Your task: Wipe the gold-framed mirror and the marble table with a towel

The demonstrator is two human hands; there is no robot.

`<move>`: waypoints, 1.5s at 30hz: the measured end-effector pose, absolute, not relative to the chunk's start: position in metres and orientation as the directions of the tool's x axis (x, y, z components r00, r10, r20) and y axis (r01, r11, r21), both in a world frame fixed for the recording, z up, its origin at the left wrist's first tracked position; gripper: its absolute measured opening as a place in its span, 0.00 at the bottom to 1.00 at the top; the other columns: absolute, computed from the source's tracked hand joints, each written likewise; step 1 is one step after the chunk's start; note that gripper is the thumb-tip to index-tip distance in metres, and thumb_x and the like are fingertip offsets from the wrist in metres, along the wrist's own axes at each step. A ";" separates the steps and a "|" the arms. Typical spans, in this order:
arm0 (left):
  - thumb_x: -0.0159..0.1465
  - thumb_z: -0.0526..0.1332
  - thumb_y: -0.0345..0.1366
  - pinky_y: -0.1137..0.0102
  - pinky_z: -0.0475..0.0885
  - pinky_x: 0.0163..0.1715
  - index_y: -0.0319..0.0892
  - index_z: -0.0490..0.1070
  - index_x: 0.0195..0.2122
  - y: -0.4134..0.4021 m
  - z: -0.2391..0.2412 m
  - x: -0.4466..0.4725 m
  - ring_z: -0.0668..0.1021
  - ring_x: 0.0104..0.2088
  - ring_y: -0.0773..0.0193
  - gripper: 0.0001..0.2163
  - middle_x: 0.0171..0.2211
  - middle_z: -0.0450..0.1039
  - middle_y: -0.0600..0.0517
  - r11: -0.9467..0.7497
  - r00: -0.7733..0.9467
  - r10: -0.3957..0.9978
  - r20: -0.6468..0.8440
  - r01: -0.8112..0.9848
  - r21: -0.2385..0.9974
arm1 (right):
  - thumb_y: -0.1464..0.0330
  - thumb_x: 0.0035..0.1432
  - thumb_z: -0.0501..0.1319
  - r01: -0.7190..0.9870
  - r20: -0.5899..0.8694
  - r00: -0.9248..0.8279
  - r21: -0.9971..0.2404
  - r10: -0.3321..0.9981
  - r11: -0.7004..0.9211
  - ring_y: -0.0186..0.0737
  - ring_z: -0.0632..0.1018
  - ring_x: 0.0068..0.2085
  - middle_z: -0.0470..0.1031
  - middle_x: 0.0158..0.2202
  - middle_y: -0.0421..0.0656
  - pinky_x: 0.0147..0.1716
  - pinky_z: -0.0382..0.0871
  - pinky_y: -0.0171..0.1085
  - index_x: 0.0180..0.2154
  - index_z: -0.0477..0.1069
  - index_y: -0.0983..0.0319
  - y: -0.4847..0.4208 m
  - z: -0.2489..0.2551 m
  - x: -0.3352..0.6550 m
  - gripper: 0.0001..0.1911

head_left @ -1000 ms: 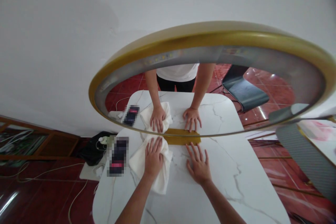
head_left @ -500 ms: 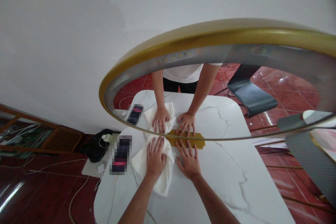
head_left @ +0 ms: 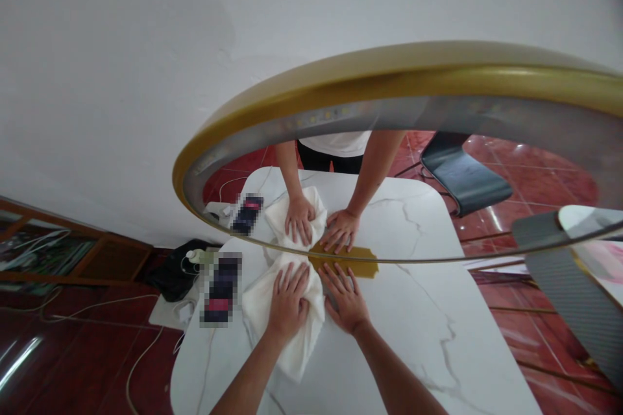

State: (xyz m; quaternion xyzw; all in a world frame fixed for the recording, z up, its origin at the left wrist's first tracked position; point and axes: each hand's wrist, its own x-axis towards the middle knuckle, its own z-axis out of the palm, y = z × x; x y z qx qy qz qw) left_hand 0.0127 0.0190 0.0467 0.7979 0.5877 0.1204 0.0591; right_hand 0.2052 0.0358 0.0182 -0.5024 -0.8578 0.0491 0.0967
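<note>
My left hand [head_left: 289, 301] lies flat, fingers stretched out, on a white cloth [head_left: 304, 356] bunched on the white marbled table. Its thumb is beside a raised fold of the cloth. My right hand [head_left: 347, 301] rests palm down just right of the cloth, fingers apart, with its fingertips on the gold base plate [head_left: 367, 268]. A large round mirror [head_left: 389, 220] with a gold frame leans over the table just beyond my fingers. Both hands, the cloth and the plate show again in its reflection. What lies under my palms is hidden.
A blurred-out device [head_left: 221, 288] lies at the table's left. Beyond that edge are a black bag [head_left: 170, 275], a small bottle [head_left: 195, 256] and cables on a low surface. A grey ribbed chair [head_left: 569, 298] stands at the right. The wall [head_left: 121, 97] rises behind.
My right hand has slid slightly left, closer to the cloth. My left hand has shifted a little, and the cloth's near corner reaches further toward me. The camera view has tilted slightly.
</note>
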 end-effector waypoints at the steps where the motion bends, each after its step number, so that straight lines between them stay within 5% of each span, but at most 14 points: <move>1: 0.51 0.52 0.26 0.54 0.43 0.62 0.46 0.50 0.63 0.016 0.047 0.014 0.48 0.65 0.55 0.36 0.64 0.48 0.56 -0.311 0.290 0.950 0.120 0.921 0.235 | 0.68 0.55 0.50 0.853 0.120 -0.474 -0.181 0.872 0.489 0.44 0.47 0.65 0.44 0.65 0.34 0.62 0.35 0.50 0.64 0.39 0.53 0.036 0.018 0.205 0.37; 11: 0.54 0.54 0.30 0.55 0.47 0.61 0.43 0.53 0.62 0.047 0.042 -0.004 0.52 0.64 0.54 0.32 0.63 0.52 0.51 -0.153 0.129 0.980 0.153 0.975 0.162 | 0.68 0.56 0.50 0.850 0.123 -0.490 -0.150 0.863 0.505 0.45 0.45 0.65 0.43 0.65 0.35 0.62 0.32 0.50 0.64 0.39 0.55 0.035 0.015 0.206 0.36; 22: 0.53 0.53 0.29 0.56 0.44 0.62 0.44 0.47 0.64 0.021 0.049 -0.003 0.48 0.65 0.55 0.35 0.65 0.47 0.55 -0.394 0.384 0.917 0.107 0.913 0.105 | 0.68 0.56 0.50 0.855 0.134 -0.480 -0.147 0.867 0.497 0.44 0.46 0.65 0.42 0.65 0.34 0.62 0.32 0.49 0.64 0.38 0.55 0.035 0.016 0.206 0.36; 33: 0.56 0.54 0.34 0.56 0.47 0.61 0.42 0.53 0.62 0.052 0.038 -0.010 0.52 0.64 0.54 0.31 0.63 0.53 0.51 -0.262 0.241 0.957 0.163 0.957 0.126 | 0.69 0.56 0.50 0.851 0.134 -0.489 -0.144 0.862 0.505 0.44 0.46 0.65 0.42 0.65 0.33 0.62 0.34 0.49 0.64 0.38 0.54 0.036 0.017 0.207 0.36; 45: 0.56 0.53 0.34 0.55 0.45 0.62 0.43 0.47 0.64 0.028 0.044 -0.005 0.48 0.65 0.54 0.33 0.65 0.47 0.53 -0.393 0.381 0.916 0.127 0.914 0.098 | 0.70 0.55 0.50 0.854 0.142 -0.485 -0.136 0.863 0.503 0.44 0.47 0.65 0.45 0.65 0.35 0.62 0.35 0.48 0.64 0.38 0.55 0.036 0.015 0.207 0.37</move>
